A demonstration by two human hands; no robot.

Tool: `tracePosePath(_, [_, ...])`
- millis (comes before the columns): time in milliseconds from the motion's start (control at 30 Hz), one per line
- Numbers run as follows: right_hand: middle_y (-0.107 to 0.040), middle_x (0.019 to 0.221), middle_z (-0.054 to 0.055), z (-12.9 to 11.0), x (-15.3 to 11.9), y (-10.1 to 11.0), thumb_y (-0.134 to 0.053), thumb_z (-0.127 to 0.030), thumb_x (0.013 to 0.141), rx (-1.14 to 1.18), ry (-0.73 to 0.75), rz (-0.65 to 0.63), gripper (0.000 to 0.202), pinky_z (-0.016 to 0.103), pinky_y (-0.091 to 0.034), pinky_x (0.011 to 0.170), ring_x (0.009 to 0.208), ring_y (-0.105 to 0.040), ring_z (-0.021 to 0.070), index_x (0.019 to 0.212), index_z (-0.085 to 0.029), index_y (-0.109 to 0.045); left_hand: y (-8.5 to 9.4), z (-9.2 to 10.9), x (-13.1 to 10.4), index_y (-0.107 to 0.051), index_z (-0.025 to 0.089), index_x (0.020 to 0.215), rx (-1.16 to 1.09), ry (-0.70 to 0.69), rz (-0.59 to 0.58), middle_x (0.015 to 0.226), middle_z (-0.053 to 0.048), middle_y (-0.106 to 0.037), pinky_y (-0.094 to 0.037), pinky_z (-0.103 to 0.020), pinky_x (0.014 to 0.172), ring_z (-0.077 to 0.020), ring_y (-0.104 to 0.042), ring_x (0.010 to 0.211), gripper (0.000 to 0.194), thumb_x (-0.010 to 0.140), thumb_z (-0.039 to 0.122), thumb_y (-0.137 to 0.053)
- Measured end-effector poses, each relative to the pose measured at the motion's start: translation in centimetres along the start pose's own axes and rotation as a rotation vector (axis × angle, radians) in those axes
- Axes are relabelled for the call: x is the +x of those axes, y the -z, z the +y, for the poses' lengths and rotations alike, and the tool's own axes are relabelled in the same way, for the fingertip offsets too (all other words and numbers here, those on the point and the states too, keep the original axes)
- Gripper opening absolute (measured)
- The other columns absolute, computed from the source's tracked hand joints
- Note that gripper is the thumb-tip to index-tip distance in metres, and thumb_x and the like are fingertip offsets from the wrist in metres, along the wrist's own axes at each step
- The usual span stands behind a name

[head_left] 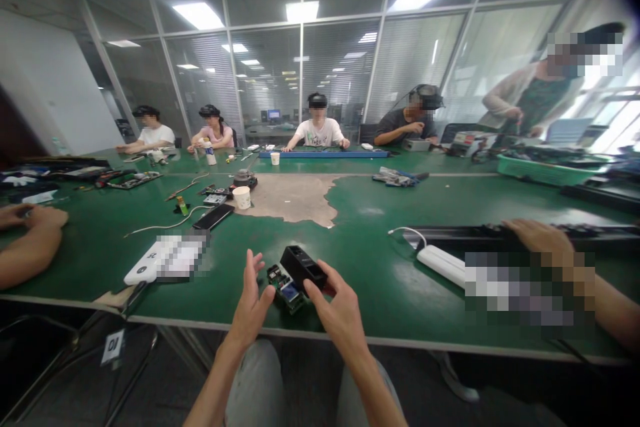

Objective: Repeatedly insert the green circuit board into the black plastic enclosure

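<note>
My right hand (pixel 341 300) grips a black rectangular plastic casing (pixel 303 265), tilted just above the green table, with the thumb on its near side. A small green circuit board (pixel 286 288) with a bluish screen lies against the casing's left side; whether the two are joined I cannot tell. To the left of the board, my left hand (pixel 253 300) is open, thumb and fingers apart, holding nothing. Its thumb points toward the board's edge.
A white power bank (pixel 150 260) and a dark phone (pixel 214 217) lie to the left. Behind stands a paper cup (pixel 241 197). On the right are a white device (pixel 443 265) and a co-worker's hand (pixel 543 237) on a long black part. Other people sit around the table (pixel 370 267).
</note>
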State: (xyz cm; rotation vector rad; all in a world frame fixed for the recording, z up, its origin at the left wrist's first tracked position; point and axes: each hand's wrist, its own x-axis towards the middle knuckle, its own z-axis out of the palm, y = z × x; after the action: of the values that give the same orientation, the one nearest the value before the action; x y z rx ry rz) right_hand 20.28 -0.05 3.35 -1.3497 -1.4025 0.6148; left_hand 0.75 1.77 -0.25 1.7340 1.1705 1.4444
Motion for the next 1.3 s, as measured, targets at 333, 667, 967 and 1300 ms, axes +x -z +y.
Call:
tracePosePath(333, [-0.063, 0.127, 0.012, -1.2, -1.4, -2.3, -0.060, -0.032, 0.084, -0.164, 0.189, -0.037, 0.050, 0.044, -0.050, 0.097, 0.116, -0.061, 0.0280, 0.132, -0.018, -0.055, 0.1, 0.0, 0.3, -0.003, 0.026, 0.154, -0.083, 0.075, 0.069, 0.155, -0.014, -0.028, -0.022, -0.050, 0.118, -0.0262, -0.036, 0.140, 0.079, 0.093, 0.066, -0.033])
tracePosePath(667, [-0.064, 0.123, 0.013, -0.7, -2.0, -2.9, -0.060, -0.024, 0.083, -0.358, 0.302, -0.112, 0.051, 0.046, -0.049, 0.097, 0.114, -0.059, 0.0289, 0.134, -0.016, -0.052, 0.2, 0.1, 0.4, -0.008, 0.025, 0.154, -0.120, 0.087, 0.093, 0.154, -0.015, -0.032, -0.025, -0.051, 0.116, -0.0270, -0.038, 0.139, 0.077, 0.093, 0.065, -0.033])
tracePosePath(967, [-0.058, 0.134, 0.011, 1.0, -3.7, -3.3, -0.055, -0.020, 0.086, -0.343, 0.354, -0.092, 0.059, 0.046, -0.047, 0.101, 0.120, -0.055, 0.0270, 0.143, -0.021, -0.040, 0.5, 0.5, 0.5, -0.028, 0.021, 0.150, -0.013, 0.148, -0.025, 0.141, -0.012, -0.051, -0.026, -0.044, 0.116, -0.0240, -0.046, 0.133, 0.066, 0.096, 0.059, -0.032])
tracePosePath(1300, [-0.065, 0.122, 0.013, 1.1, -3.5, -3.8, -0.059, -0.028, 0.086, -0.322, 0.273, -0.023, 0.053, 0.047, -0.050, 0.096, 0.111, -0.061, 0.0289, 0.137, -0.017, -0.049, 0.4, -0.5, 0.3, -0.030, 0.023, 0.149, -0.041, 0.138, 0.068, 0.142, -0.012, -0.051, -0.030, -0.046, 0.115, -0.0244, -0.048, 0.132, 0.063, 0.096, 0.058, -0.034])
